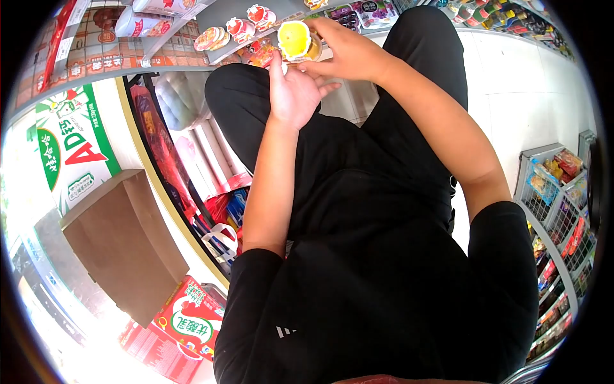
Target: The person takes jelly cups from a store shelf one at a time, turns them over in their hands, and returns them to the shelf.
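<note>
Black shirt (384,275): nearest my camera, filling the 6 o'clock side.
Left hand (297,99): at 12 o'clock, palm up, fingers loosely spread, gripping nothing; I can't tell whether the raised thumb touches the cup.
Right hand (350,50): between 12 and 1, curled around the cup, thumb below and fingers above.
Cup (295,40): yellow-topped, at 12 o'clock, in the right hand before the shelf (220,14).
Cup step: I judge it's being handled or turned between the hands; the next move calls for a steady right grip, left palm ready to support.
Cup side: partly behind right fingers; glare washes out its top.
Red-topped cups (261,16): 11 o'clock, on the shelf, small and hard to read.
Wire racks (556,192): 3 o'clock, farther off, cut by the lens rim.
</note>
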The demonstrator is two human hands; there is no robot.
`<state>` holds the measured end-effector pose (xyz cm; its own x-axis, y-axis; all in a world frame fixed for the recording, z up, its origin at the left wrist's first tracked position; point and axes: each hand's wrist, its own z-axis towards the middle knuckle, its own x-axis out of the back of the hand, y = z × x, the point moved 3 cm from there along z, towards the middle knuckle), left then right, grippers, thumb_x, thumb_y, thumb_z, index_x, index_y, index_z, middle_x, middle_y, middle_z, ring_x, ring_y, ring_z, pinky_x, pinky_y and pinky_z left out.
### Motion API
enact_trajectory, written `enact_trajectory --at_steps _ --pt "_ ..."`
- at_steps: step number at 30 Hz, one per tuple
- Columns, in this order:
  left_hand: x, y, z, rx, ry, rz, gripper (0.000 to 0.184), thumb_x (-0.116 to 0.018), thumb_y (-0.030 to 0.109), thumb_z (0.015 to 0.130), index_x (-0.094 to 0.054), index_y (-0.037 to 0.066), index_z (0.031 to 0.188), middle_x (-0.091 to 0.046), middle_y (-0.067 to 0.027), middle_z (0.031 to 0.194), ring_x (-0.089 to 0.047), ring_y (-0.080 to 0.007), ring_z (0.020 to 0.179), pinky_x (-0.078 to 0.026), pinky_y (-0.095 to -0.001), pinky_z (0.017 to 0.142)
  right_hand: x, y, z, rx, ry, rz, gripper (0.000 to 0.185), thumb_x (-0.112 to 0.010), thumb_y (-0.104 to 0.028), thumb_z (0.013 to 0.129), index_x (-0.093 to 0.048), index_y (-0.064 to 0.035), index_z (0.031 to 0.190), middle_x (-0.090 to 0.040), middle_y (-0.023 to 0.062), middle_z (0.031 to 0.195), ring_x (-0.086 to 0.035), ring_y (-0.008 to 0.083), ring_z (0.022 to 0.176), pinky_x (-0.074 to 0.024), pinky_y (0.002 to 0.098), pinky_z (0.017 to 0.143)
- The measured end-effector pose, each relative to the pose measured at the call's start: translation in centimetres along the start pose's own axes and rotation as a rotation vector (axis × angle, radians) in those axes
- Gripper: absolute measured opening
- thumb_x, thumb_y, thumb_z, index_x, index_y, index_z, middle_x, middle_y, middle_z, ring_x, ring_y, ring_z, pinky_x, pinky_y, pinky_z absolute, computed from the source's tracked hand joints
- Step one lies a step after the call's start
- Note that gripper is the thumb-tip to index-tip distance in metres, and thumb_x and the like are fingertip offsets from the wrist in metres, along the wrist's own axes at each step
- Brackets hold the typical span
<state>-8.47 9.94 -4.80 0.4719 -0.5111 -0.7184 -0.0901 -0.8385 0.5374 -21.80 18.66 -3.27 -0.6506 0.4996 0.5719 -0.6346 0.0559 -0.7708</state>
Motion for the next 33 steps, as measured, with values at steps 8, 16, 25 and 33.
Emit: enact_trajectory --at_steps 8,16,25,33 --pt "0.4 -0.2 0.3 0.021 0.004 0.171 0.093 -0.034 0.084 0.094 -0.044 0.007 0.145 -0.057 -0.0206 0.143 -0.057 -0.0381 0.129 -0.048 -0.0551 0.100 0.5 0.4 0.1 -0.042 0.028 -0.055 0.073 -0.085 -0.037 0.082 -0.054 -0.0002 0.137 -0.063 0.0196 0.128 -0.064 0.0347 0.119 -0.0515 0.0401 0.102" --pt "1.3 0.7 0.4 -0.525 0.323 0.607 0.066 -0.050 0.054 0.106 -0.033 0.013 0.154 -0.048 -0.0167 0.147 -0.057 -0.0286 0.126 -0.053 -0.0431 0.095 0.7 1.3 0.1 -0.023 0.059 -0.155 0.075 -0.086 -0.037 0.078 -0.055 -0.0047 0.139 -0.062 0.0227 0.133 -0.063 0.0379 0.122 -0.0506 0.0420 0.105" --pt "1.1 1.2 0.0 -0.822 0.307 1.068 0.049 -0.068 0.019 0.101 -0.051 0.016 0.147 -0.028 -0.0131 0.154 -0.052 -0.0220 0.126 -0.052 -0.0345 0.102 0.7 0.5 -0.4 -0.091 0.013 -0.205 0.066 -0.085 -0.031 0.081 -0.057 -0.0073 0.135 -0.063 0.0192 0.130 -0.064 0.0368 0.119 -0.0528 0.0419 0.102" --pt "0.3 1.2 -0.2 -0.801 0.298 1.105 0.049 -0.069 0.018 0.100 -0.052 0.016 0.146 -0.031 -0.0136 0.152 -0.052 -0.0209 0.126 -0.052 -0.0340 0.101 0.8 0.6 -0.3 -0.068 -0.028 -0.195 0.068 -0.084 -0.030 0.081 -0.055 -0.0085 0.138 -0.061 0.0190 0.132 -0.063 0.0364 0.121 -0.0525 0.0411 0.102"
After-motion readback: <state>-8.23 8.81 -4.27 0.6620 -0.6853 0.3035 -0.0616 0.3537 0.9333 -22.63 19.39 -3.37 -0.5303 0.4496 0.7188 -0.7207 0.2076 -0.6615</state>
